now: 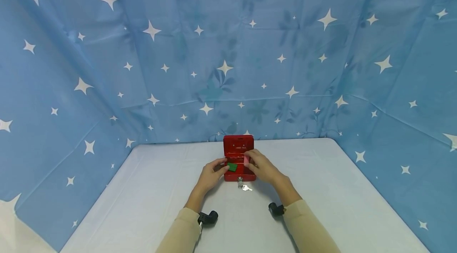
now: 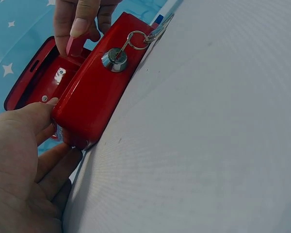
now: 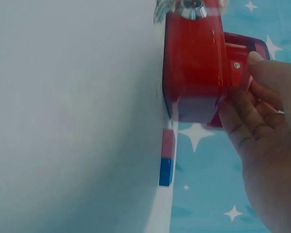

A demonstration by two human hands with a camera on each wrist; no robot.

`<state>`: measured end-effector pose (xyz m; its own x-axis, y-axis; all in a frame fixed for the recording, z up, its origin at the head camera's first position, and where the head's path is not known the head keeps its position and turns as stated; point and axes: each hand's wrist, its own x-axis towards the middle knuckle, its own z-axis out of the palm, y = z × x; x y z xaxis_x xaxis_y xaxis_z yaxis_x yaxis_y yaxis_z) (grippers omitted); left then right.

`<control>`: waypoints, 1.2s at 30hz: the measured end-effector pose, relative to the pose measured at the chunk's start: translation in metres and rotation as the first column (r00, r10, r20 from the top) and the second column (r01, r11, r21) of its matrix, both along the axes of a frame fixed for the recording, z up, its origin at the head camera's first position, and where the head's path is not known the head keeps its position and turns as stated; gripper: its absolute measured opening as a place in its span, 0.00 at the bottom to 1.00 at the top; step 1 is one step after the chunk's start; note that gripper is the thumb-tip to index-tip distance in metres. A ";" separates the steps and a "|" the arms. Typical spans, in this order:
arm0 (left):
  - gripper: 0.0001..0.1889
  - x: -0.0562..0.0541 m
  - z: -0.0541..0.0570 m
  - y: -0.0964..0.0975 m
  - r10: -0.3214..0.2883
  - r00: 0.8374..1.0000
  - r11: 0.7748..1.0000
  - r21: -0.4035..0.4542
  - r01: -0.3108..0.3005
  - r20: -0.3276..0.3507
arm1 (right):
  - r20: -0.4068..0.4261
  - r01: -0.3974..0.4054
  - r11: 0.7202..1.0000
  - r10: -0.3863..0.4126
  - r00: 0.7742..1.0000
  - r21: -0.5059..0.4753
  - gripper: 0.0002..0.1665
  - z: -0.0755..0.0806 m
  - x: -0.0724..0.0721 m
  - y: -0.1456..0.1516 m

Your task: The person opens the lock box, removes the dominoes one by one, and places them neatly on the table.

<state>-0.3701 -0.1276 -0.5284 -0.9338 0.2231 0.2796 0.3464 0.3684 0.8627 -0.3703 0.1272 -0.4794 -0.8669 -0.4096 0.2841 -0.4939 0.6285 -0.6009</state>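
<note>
Red box [image 1: 240, 170] open, well apart from side edges of table [image 1: 321, 185].

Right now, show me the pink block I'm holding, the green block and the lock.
Pink block [image 1: 246, 160], head view: middle of its visible face.
Green block [image 1: 232, 167], head view: its broad flat face.
Lock [image 2: 114, 60], left wrist view: its silver metal cylinder.
</note>
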 end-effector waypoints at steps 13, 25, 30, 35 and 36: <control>0.24 0.000 0.001 0.000 -0.003 1.000 1.000 -0.001 0.003 0.001 | 0.007 0.032 0.999 -0.032 0.999 -0.007 0.29 0.004 0.002 0.014; 0.24 -0.001 -0.001 0.000 0.011 1.000 1.000 -0.007 -0.011 0.019 | -0.019 0.052 0.999 -0.052 0.998 0.002 0.29 0.004 0.001 0.023; 0.23 -0.002 -0.002 -0.001 0.006 1.000 1.000 -0.010 -0.006 0.011 | -0.043 0.044 0.999 -0.044 0.998 0.001 0.27 0.004 0.001 0.026; 0.24 -0.002 -0.001 0.000 0.003 1.000 1.000 -0.003 -0.003 0.008 | -0.039 0.051 0.999 -0.051 0.998 0.006 0.26 0.003 0.000 0.027; 0.24 -0.002 -0.001 0.000 0.002 1.000 1.000 -0.001 -0.002 0.008 | -0.040 0.051 0.999 -0.051 0.998 0.007 0.26 0.003 0.001 0.028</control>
